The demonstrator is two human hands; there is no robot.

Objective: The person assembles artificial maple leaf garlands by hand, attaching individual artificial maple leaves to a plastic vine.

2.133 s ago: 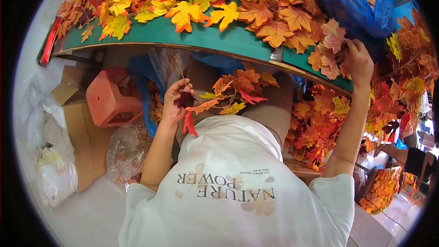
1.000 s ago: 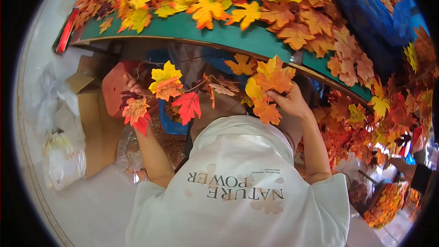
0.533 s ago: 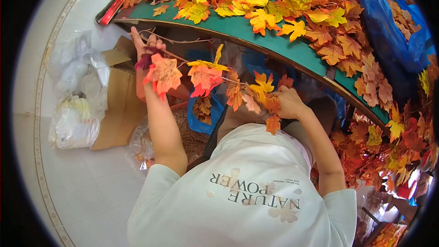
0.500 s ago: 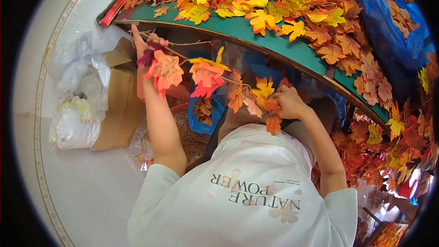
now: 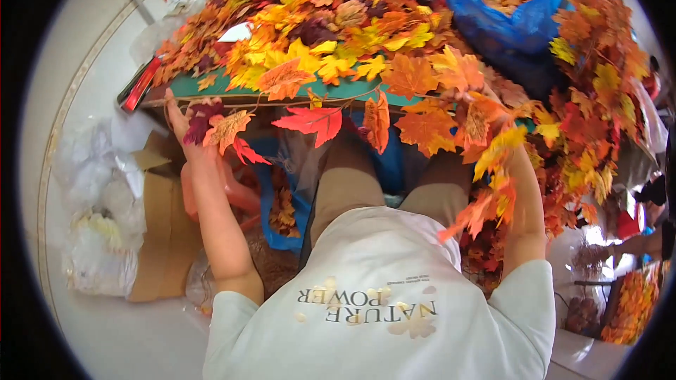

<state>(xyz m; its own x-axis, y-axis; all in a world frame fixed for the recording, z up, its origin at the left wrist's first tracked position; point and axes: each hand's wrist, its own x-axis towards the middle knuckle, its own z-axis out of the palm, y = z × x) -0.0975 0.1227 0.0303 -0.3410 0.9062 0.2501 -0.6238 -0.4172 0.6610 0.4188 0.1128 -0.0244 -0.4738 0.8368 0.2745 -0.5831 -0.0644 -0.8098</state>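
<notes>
You stretch a leaf garland [image 5: 317, 116] out wide. Your left hand [image 5: 184, 121] and right hand [image 5: 470, 107] each pinch one end. Next, lay it gently on the bench [image 5: 211, 86].

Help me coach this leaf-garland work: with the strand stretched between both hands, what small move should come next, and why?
Probably lift the garland slightly and lay it on the leaf pile on the green table. The left hand and right hand hold its ends taut along the table's near edge, so leaves hang below the top.
</notes>
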